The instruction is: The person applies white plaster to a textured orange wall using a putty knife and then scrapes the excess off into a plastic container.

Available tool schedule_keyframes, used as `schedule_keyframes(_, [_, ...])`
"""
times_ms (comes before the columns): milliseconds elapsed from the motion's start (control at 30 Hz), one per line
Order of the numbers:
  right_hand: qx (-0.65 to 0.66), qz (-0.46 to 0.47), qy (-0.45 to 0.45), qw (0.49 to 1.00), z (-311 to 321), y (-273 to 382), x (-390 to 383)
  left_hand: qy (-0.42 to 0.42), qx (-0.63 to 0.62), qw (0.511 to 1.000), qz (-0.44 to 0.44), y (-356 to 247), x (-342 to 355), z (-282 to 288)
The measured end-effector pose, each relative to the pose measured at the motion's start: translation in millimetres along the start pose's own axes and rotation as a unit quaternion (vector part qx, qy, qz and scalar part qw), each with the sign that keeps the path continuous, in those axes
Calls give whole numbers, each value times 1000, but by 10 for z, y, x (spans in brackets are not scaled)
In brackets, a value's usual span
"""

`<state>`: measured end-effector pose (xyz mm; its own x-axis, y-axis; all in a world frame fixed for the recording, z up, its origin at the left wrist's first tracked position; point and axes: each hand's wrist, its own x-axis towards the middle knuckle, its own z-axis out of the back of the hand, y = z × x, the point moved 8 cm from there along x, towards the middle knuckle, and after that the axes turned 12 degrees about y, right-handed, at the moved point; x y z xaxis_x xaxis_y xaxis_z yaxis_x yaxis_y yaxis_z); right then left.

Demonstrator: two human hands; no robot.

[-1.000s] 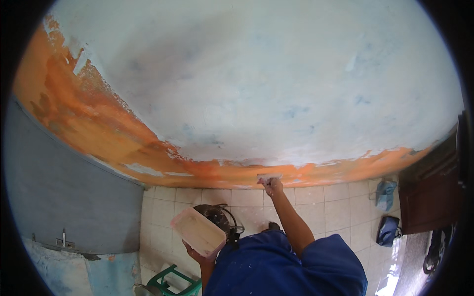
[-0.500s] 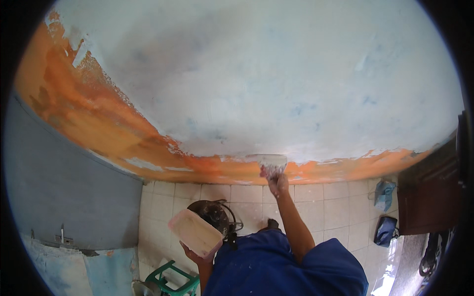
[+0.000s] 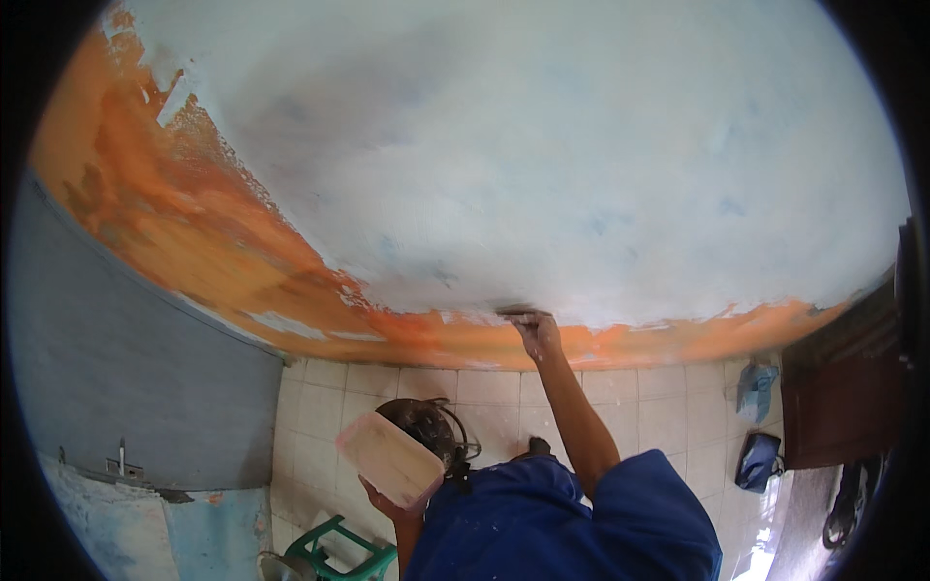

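One thin, flat, dark-looking scraper [image 3: 524, 311], seen nearly edge-on, pinched in the right grip [image 3: 539, 337] and jutting just beyond the fingertips. Held at the ragged border between white coating [image 3: 465, 194] and orange paint [image 3: 223, 252] on the broad wall [image 3: 620, 126]; firmness of contact impossible to tell. Lower and to the left, clasped in the left grip [image 3: 386, 501], a pale pink rectangular plastic tub [image 3: 426, 492], open side up, with whitish paste [image 3: 392, 455] inside. Supported at its near left side, with fingers partly hidden underneath. Just beyond the tub, a dark rounded object [image 3: 426, 423]; nearer the left forearm, a green plastic stool [image 3: 316, 534] on cream floor tiles [image 3: 605, 387].
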<state>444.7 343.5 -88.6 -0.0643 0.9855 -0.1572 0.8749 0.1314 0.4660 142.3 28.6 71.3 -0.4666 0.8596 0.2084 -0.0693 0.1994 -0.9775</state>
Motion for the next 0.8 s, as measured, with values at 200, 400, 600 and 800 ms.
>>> schedule_keyframes(200, [13, -55, -79, 995, -269, -18, -995, -66, -223, 966, 115, -154, 68, -207])
schedule_keyframes(400, [-15, -36, -6, 999, 59, 72, -357, -81, -352, 916, 173, -312, 194, -402])
schedule_keyframes(600, [-2, 7, -4, 1000, -555, 422, -37, -69, -335, 923, 176, -250, 273, -285])
schedule_keyframes(800, [31, 60, 16, 998, -583, 605, -369, -36, -337, 926, 165, -114, 276, -282])
